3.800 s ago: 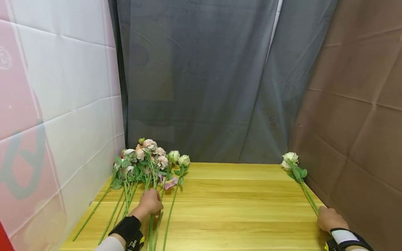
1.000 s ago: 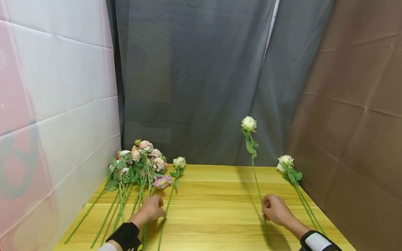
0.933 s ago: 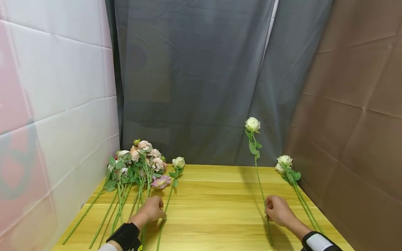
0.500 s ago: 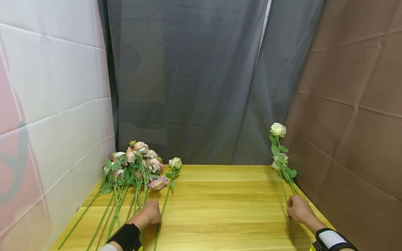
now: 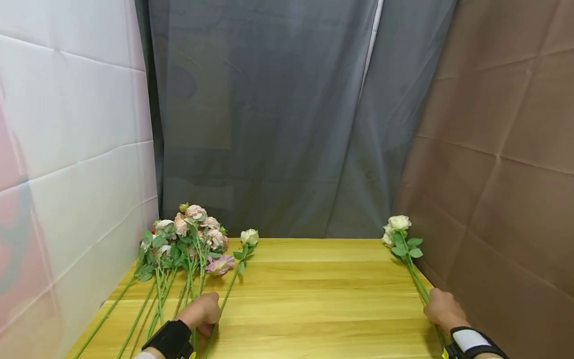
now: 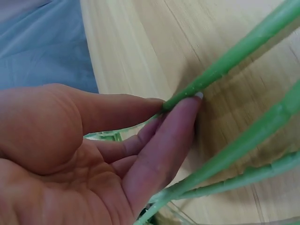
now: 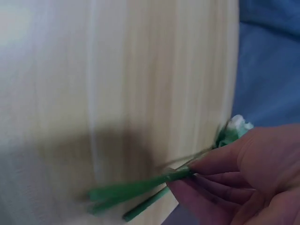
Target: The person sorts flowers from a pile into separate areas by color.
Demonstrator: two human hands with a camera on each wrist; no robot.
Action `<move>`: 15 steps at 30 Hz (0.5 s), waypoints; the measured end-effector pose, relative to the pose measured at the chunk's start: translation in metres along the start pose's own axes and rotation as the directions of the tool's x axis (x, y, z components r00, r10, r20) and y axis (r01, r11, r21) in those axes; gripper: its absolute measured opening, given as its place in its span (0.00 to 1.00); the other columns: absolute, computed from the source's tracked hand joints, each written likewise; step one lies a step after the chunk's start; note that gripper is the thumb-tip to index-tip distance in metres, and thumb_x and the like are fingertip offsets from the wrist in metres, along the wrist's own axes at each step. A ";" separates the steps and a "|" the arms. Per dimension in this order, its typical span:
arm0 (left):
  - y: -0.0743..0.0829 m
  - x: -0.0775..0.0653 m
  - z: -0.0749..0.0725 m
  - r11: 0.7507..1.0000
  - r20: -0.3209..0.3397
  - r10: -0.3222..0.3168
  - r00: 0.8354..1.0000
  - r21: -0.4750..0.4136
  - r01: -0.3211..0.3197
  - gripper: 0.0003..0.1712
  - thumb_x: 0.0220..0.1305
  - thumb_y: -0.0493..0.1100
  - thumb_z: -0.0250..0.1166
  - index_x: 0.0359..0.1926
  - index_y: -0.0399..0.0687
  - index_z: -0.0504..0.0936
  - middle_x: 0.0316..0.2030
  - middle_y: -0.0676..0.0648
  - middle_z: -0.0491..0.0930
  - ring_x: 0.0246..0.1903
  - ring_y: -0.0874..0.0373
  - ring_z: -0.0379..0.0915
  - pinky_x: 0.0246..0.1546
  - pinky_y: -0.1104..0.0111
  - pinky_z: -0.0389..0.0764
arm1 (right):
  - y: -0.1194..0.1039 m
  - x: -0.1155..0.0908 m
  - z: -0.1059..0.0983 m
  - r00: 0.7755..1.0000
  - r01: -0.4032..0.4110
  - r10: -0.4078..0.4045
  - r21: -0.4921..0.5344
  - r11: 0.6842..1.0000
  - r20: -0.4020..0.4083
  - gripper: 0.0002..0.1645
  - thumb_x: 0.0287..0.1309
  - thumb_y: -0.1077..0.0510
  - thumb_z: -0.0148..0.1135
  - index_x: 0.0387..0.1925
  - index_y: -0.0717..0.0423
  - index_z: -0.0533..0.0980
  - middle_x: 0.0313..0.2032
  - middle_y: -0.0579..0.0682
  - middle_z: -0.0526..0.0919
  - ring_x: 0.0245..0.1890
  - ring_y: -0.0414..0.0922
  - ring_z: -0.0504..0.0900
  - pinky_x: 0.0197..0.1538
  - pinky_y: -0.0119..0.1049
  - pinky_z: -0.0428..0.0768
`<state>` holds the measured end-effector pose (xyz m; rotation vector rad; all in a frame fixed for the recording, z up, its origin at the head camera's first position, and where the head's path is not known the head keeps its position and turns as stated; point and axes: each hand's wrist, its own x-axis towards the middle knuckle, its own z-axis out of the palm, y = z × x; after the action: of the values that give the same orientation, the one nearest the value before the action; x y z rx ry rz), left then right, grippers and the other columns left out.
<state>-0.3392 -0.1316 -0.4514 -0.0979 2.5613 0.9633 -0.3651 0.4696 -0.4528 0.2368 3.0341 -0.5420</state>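
A white rose is being held low at 2 o'clock from the tabletop's middle, its head overlapping the other white roses in the head view; a second ago it was being held upright at about 1 o'clock, well apart from them. Its stem is being pinched by the right hand at 3 o'clock, thumb and fingers closed with no wide gap; whether neighbouring stems are also being gripped cannot be told. At 11 o'clock, a lone cream rose is being kept by its stem between thumb and fingertip of the left hand, at 9 o'clock; in the earliest frame, two such roses were being seen there. Beyond it, a pink-and-white bunch is being seen at 10 o'clock, with a purple flower just beside. Everything is being borne by a wooden table, backed at 12 o'clock by a grey curtain.
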 end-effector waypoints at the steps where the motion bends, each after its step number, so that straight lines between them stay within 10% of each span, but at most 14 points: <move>1: -0.003 0.001 -0.001 1.000 0.007 -0.003 1.000 -0.020 0.003 0.33 0.62 0.21 0.59 0.68 0.19 0.60 0.62 0.19 0.66 0.25 0.50 0.75 0.25 0.67 0.67 | 0.002 0.000 0.004 1.000 -0.001 0.001 -0.019 1.000 -0.004 0.02 0.60 0.68 0.55 0.32 0.65 0.71 0.27 0.59 0.73 0.26 0.52 0.76 0.27 0.44 0.74; 5: -0.032 0.035 0.004 0.993 0.054 0.004 0.999 -0.115 0.002 0.36 0.60 0.22 0.63 0.68 0.19 0.61 0.56 0.22 0.69 0.30 0.45 0.78 0.25 0.66 0.73 | 0.010 -0.002 0.015 1.000 -0.003 0.002 -0.069 0.998 -0.026 0.03 0.60 0.69 0.55 0.35 0.67 0.73 0.31 0.64 0.77 0.30 0.56 0.78 0.30 0.49 0.76; 15: -0.009 -0.004 -0.008 0.991 0.090 0.080 0.993 -0.116 -0.070 0.07 0.64 0.23 0.61 0.43 0.30 0.75 0.33 0.36 0.77 0.31 0.47 0.81 0.33 0.62 0.86 | -0.007 0.001 0.012 0.998 -0.021 0.013 -0.142 0.990 -0.056 0.05 0.60 0.63 0.58 0.34 0.64 0.76 0.31 0.63 0.80 0.30 0.58 0.81 0.29 0.56 0.77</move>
<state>-0.3366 -0.1444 -0.4497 0.0123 2.4398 1.1134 -0.3670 0.4593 -0.4621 0.2748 3.1026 -0.3198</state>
